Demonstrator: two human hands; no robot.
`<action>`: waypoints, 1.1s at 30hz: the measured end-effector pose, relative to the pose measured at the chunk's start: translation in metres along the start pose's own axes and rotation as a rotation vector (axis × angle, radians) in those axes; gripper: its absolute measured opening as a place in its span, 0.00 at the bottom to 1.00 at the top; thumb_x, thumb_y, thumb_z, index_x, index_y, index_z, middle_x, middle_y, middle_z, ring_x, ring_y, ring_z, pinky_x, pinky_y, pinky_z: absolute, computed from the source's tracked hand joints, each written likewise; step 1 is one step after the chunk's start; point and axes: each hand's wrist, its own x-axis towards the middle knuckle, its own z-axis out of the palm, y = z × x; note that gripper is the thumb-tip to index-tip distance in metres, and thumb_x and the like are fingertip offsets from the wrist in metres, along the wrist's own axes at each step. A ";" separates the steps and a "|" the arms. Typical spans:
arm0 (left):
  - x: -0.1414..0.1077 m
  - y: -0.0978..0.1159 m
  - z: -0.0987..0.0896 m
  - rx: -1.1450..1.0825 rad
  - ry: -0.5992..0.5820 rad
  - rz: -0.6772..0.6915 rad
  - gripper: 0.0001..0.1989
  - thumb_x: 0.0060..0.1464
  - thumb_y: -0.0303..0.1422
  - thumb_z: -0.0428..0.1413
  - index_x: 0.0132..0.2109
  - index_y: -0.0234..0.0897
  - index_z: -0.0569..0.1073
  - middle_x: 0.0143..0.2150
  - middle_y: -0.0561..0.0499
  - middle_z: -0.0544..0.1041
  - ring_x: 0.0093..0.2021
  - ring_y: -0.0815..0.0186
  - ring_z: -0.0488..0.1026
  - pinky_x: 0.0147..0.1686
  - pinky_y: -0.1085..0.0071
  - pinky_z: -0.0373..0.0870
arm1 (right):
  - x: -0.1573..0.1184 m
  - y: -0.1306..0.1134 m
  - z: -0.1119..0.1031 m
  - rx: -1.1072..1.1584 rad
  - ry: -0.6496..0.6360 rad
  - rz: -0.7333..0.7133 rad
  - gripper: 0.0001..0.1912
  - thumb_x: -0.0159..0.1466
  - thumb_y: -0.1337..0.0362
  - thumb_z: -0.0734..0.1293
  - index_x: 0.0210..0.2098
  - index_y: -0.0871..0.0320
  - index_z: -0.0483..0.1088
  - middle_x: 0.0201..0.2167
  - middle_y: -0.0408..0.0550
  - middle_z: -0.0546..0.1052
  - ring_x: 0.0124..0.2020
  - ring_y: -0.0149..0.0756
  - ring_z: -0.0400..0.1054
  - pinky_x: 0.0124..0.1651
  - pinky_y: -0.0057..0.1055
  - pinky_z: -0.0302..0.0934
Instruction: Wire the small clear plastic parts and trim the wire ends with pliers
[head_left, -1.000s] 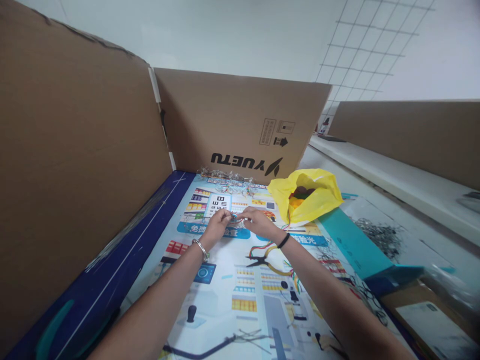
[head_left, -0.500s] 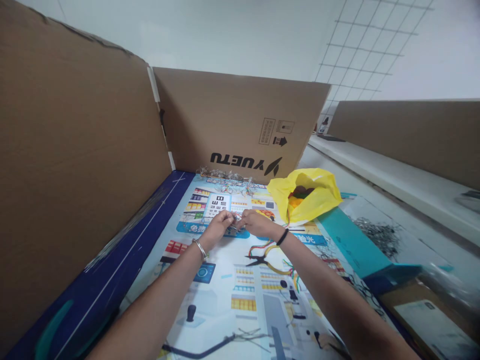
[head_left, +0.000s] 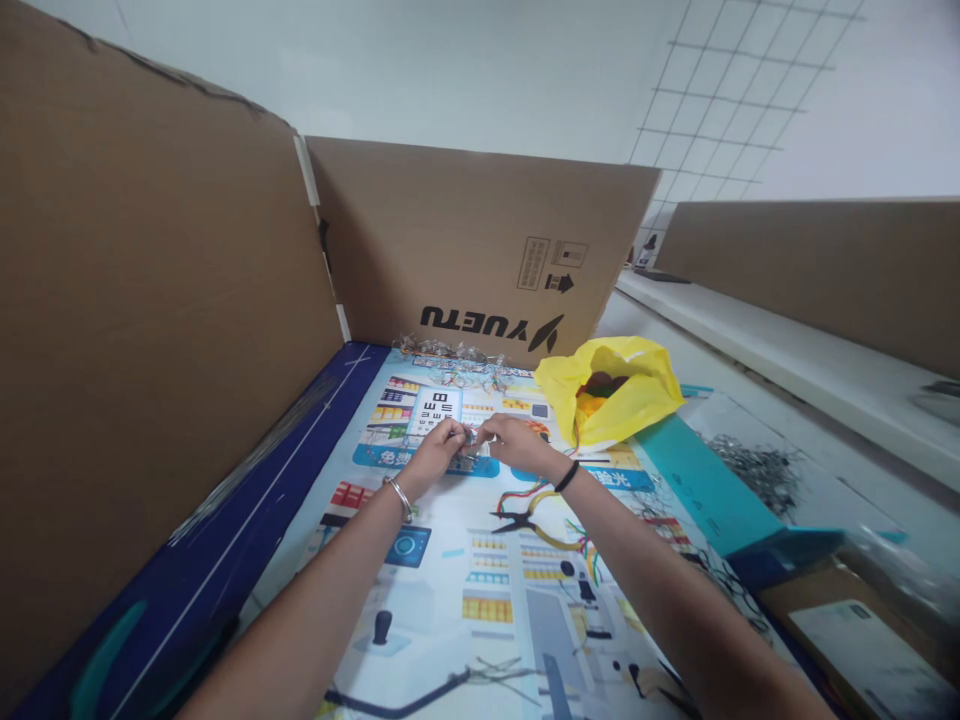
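Thin wires (head_left: 469,459), pinched by left hand (head_left: 436,447) and right hand (head_left: 516,443), forearms (head_left: 315,580) angled inward

The left forearm (head_left: 315,590) and right forearm (head_left: 667,560) reach in from the surface's (head_left: 427,595) near edge, converging toward its far edge. The left hand (head_left: 437,450) pinches thumb against forefinger. The right hand (head_left: 516,446) faces it, back upward, fingers bent inward; how tightly its fingertips close is too small to tell. Both wrists look nearly straight.

Wire (head_left: 470,452): thin, silvery, some red
Shape: too small to tell
Place: pinched in left hand (head_left: 435,453), at right hand (head_left: 517,445)
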 end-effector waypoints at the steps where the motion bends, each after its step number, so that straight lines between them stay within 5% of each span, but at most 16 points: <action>1: 0.001 0.000 -0.001 0.009 0.001 0.007 0.04 0.50 0.28 0.48 0.28 0.36 0.60 0.32 0.53 0.68 0.29 0.71 0.63 0.32 0.74 0.61 | 0.000 0.000 0.001 0.009 0.021 0.013 0.16 0.48 0.77 0.58 0.32 0.58 0.71 0.31 0.45 0.72 0.35 0.32 0.64 0.39 0.26 0.56; 16: 0.009 -0.012 -0.011 0.168 -0.008 0.106 0.04 0.50 0.25 0.46 0.29 0.36 0.62 0.32 0.53 0.67 0.33 0.69 0.64 0.37 0.71 0.61 | 0.011 0.005 0.010 0.161 0.117 0.073 0.18 0.44 0.79 0.57 0.30 0.59 0.70 0.30 0.43 0.72 0.32 0.30 0.62 0.35 0.25 0.55; 26: 0.008 -0.009 -0.012 0.200 -0.019 0.102 0.04 0.51 0.25 0.45 0.30 0.36 0.61 0.32 0.54 0.67 0.33 0.70 0.65 0.38 0.72 0.62 | 0.006 0.008 0.008 0.344 0.031 0.074 0.14 0.50 0.73 0.58 0.35 0.61 0.69 0.32 0.44 0.74 0.27 0.27 0.64 0.29 0.22 0.58; 33: 0.006 -0.005 -0.011 0.226 -0.019 0.117 0.04 0.51 0.25 0.45 0.29 0.36 0.61 0.37 0.51 0.68 0.36 0.69 0.65 0.39 0.71 0.63 | 0.002 0.003 0.001 0.268 -0.044 0.015 0.16 0.51 0.75 0.57 0.35 0.61 0.72 0.30 0.44 0.75 0.29 0.29 0.66 0.33 0.24 0.59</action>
